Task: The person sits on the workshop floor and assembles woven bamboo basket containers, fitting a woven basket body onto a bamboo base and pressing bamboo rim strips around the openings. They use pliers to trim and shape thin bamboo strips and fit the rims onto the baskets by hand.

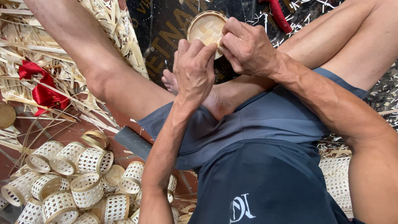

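Observation:
A small round woven bamboo lid (205,28) with a pale rim is held up above my crossed legs. My left hand (194,68) grips its near edge from below, fingers curled over the rim. My right hand (248,47) pinches the lid's right edge with thumb and fingertips. Part of the lid is hidden behind both hands. A bare foot (169,81) shows just under my left hand.
A heap of small open-weave bamboo baskets (78,182) lies at lower left. Loose bamboo strips (37,49) and a red cloth (41,89) cover the floor at left. A dark mat (166,29) lies under the lid, with a red-handled tool (278,14) at top.

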Motion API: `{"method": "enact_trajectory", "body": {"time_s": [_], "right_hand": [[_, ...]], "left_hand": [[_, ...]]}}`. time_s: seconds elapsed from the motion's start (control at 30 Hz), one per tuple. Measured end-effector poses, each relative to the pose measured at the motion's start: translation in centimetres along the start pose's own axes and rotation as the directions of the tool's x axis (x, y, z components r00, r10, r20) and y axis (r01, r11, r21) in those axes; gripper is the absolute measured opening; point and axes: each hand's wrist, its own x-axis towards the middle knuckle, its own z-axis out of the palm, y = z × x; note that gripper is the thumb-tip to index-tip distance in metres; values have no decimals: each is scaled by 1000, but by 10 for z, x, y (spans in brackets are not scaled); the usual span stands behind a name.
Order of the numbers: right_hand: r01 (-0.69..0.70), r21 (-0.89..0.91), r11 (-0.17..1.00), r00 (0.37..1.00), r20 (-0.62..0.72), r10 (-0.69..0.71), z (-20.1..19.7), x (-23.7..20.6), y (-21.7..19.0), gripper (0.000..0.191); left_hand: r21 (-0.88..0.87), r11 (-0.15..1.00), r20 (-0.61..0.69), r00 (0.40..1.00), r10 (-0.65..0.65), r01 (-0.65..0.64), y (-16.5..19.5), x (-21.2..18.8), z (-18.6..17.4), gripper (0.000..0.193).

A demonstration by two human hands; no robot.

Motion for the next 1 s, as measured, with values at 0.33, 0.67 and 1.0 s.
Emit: {"method": "enact_trajectory", "body": {"time_s": [0.33,0.67,1.0], "right_hand": [[19,101,995,989,145,-33,-12,4,13,18],[6,143,990,979,200,-34,-13,1,20,17],[20,157,987,981,187,-50,-12,-2,24,19]], "left_hand": [[-152,986,74,994,86,-74,-18,-3,-3,21],[-177,976,187,970,157,-123,-28,1,-7,25],[-97,954,265,916,300,-284,-35,10,-11,25]]}}
